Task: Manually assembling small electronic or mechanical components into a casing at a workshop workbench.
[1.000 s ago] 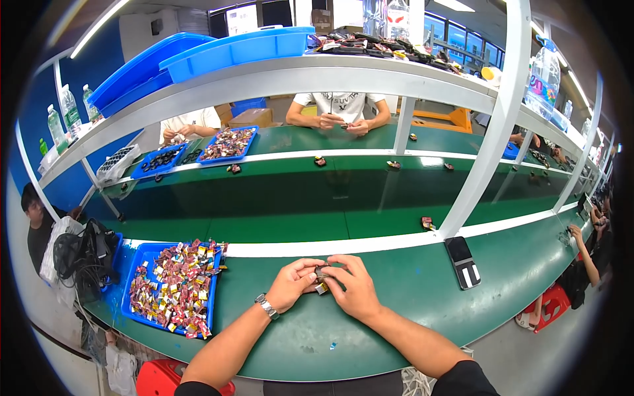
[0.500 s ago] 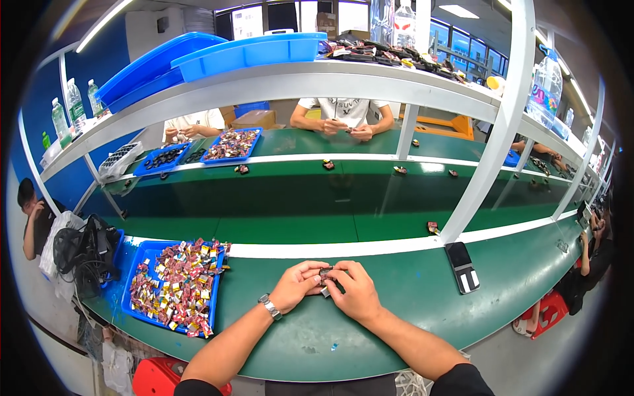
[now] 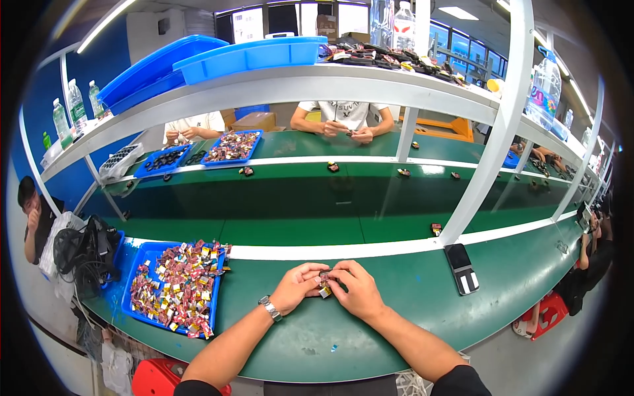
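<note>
My left hand (image 3: 296,288) and my right hand (image 3: 357,290) meet over the green bench (image 3: 310,343), fingertips pinched together on a small dark part with a yellow tag (image 3: 325,286). Most of the part is hidden by my fingers. A silver watch (image 3: 269,308) sits on my left wrist. To my left lies a blue tray (image 3: 141,261) heaped with several small red, yellow and dark parts (image 3: 177,285).
A black phone (image 3: 461,267) lies to the right by a white post (image 3: 487,142). A green conveyor (image 3: 297,198) beyond carries small dark parts. Two people work opposite, with blue trays (image 3: 232,146). A shelf (image 3: 284,82) above holds blue bins. Other people sit at both ends.
My hands have stayed in the same place on the bench, with only small finger shifts around the part. The view has tilted slightly.
</note>
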Demonstrator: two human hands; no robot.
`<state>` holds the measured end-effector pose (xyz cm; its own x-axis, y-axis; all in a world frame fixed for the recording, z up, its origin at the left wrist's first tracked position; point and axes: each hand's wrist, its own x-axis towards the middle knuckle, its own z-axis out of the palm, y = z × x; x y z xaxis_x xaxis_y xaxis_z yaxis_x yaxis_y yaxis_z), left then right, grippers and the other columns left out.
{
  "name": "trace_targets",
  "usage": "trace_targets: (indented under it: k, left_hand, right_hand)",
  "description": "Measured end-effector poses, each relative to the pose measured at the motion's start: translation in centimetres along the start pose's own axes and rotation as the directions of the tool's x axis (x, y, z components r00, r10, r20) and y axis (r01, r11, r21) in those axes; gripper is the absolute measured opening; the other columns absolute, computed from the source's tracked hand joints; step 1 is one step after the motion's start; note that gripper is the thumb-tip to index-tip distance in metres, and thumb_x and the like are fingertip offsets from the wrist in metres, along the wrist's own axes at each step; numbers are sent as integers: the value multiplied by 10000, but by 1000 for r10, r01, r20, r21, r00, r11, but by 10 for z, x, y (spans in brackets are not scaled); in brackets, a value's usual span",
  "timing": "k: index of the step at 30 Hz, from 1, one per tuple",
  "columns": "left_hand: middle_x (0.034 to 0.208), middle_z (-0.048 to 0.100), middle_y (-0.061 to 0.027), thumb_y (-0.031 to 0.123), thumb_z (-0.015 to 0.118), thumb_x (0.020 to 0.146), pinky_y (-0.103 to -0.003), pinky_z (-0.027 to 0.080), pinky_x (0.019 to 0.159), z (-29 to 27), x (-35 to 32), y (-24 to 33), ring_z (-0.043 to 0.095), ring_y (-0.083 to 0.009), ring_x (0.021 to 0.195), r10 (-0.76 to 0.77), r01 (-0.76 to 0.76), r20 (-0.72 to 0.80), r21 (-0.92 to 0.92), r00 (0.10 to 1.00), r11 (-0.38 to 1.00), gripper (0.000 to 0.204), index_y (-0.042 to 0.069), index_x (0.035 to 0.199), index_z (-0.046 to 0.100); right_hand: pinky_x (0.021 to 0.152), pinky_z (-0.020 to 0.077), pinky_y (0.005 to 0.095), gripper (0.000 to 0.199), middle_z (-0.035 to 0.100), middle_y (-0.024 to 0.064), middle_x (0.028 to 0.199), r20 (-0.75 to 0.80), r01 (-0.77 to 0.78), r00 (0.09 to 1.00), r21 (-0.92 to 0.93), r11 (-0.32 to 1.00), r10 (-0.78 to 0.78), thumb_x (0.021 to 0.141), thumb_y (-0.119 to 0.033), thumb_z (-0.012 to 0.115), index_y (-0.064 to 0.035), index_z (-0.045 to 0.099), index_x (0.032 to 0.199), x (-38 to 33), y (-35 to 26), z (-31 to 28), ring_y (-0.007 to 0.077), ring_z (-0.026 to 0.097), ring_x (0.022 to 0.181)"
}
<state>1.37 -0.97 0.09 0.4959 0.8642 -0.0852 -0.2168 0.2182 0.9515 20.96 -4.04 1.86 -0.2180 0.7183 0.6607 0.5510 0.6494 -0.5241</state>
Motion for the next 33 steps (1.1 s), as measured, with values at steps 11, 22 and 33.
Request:
trace_targets:
  k: [11,22,33]
  left_hand:
    - [1185,684,-80,103,563,1020,-278,559,855,5,1,-3,665,-122,1030,58,-55,-37,81,998,995,283,10,1287,568]
    - [1171,672,-69,35,580,985,-269,556,835,10,-1,-5,656,-119,1012,82,-78,-24,138,996,987,310,3,1292,566]
    - [1212,653,-60,-1,563,968,-262,554,843,9,-2,1,636,-102,1025,53,-54,17,89,998,995,364,21,1331,542]
  right_hand:
    - [671,585,289,176,646,86,1010,-25,-63,997,104,993,66,805,14,761,-16,681,959,-4,3,4,190,695,784]
    - [624,570,262,114,648,96,989,-64,-178,978,231,957,197,823,28,739,-1,684,918,-6,2,9,162,683,743]
    - [671,533,347,186,629,65,928,-99,119,984,-272,955,-151,741,-46,792,-65,720,912,-7,2,9,233,617,824]
